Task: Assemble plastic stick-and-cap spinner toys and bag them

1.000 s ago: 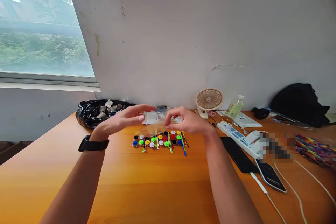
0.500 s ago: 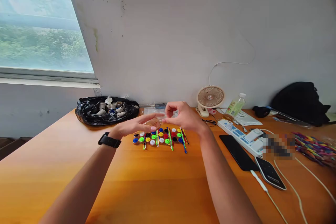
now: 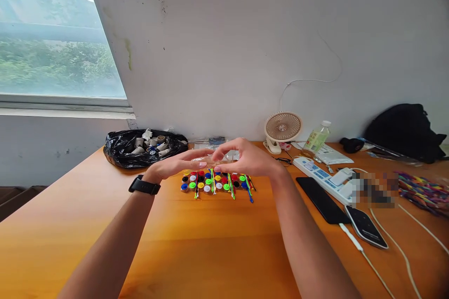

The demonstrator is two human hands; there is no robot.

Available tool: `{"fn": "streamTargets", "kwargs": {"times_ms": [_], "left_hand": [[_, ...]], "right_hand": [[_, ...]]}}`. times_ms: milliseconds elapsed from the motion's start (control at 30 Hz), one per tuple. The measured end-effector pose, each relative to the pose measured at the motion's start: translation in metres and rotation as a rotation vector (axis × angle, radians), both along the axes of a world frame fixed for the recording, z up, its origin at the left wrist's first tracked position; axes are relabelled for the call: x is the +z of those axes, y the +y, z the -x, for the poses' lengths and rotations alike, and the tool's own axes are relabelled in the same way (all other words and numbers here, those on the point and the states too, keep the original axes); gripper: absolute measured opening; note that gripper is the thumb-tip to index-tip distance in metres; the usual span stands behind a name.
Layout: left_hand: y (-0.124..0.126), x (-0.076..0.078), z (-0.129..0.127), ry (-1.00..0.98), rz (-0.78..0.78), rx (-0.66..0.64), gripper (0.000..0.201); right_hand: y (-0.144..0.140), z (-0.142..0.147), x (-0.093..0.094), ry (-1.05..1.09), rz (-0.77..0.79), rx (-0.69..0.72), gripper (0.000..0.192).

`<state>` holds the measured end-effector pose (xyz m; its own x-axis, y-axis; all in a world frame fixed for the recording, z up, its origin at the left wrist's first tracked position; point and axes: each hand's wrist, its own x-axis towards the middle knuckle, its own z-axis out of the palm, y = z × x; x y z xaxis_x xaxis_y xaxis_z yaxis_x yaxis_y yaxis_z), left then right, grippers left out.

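Both my hands are raised over the far middle of the table. My left hand (image 3: 173, 163), with a black watch on its wrist, has its fingers stretched to the right and its thumb beneath them, pinching clear plastic (image 3: 199, 160). My right hand (image 3: 250, 158) curves in from the other side, thumb and fingers closing on the same plastic. Whether it is a bag or a film I cannot tell. Under the hands lie several small round pots with coloured lids (image 3: 207, 188) in rows. Between them lie thin coloured sticks (image 3: 230, 186) that look like small brushes. My fingers partly hide the back rows.
A black plastic bag (image 3: 117, 149) with cardboard rolls stands at the back left. To the right are a clip fan (image 3: 282, 127), a bottle (image 3: 317, 138), a power strip (image 3: 315, 175), a black phone (image 3: 321, 201), a second device (image 3: 366, 226), cables and colourful strands (image 3: 421, 191).
My hands have come a little closer together, and the right fingers have uncurled slightly toward the left hand. The view has shifted slightly. The pots and sticks lie as before.
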<state>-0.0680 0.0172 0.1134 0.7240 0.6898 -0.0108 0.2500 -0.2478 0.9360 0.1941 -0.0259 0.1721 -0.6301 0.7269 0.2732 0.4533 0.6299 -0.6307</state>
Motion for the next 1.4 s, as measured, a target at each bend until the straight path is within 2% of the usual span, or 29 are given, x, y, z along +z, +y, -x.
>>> {"fn": "streamTargets", "kwargs": {"times_ms": [133,233,467,633,767,867,1000,1100,1167,1333,1400], "left_hand": [[-0.002,0.002,0.000,0.033,-0.010,0.012,0.068],[-0.003,0.002,0.001,0.043,-0.020,0.032,0.068],[-0.005,0.009,0.001,0.007,-0.060,0.010,0.062],[-0.009,0.015,-0.001,0.040,-0.112,0.007,0.060],[-0.009,0.014,-0.003,0.042,-0.080,-0.031,0.060],[-0.007,0.011,-0.003,0.050,-0.065,-0.034,0.062],[-0.003,0.006,0.001,0.041,-0.064,-0.016,0.061],[-0.002,0.005,0.003,0.038,-0.054,-0.016,0.059],[-0.003,0.006,0.003,0.023,-0.053,-0.030,0.060],[-0.009,0.010,-0.005,-0.014,0.013,-0.168,0.065],[-0.011,0.012,-0.007,-0.017,0.026,-0.181,0.068]], "right_hand": [[0.001,0.001,-0.001,0.012,0.040,0.026,0.015],[0.002,0.002,-0.002,0.055,0.021,-0.015,0.013],[0.004,-0.001,-0.003,0.046,0.022,-0.072,0.033],[0.004,-0.008,-0.004,-0.013,0.079,0.064,0.023],[0.005,-0.010,-0.004,0.016,0.072,0.107,0.015],[0.005,-0.010,-0.003,-0.018,0.061,0.133,0.018],[0.006,-0.013,-0.002,-0.054,0.063,0.155,0.034],[0.005,-0.015,-0.002,-0.021,0.087,0.156,0.033],[0.003,-0.014,-0.001,0.007,0.080,0.140,0.031],[0.003,-0.010,-0.001,0.064,-0.010,0.029,0.039],[0.002,-0.009,-0.001,0.086,-0.059,-0.024,0.030]]}}
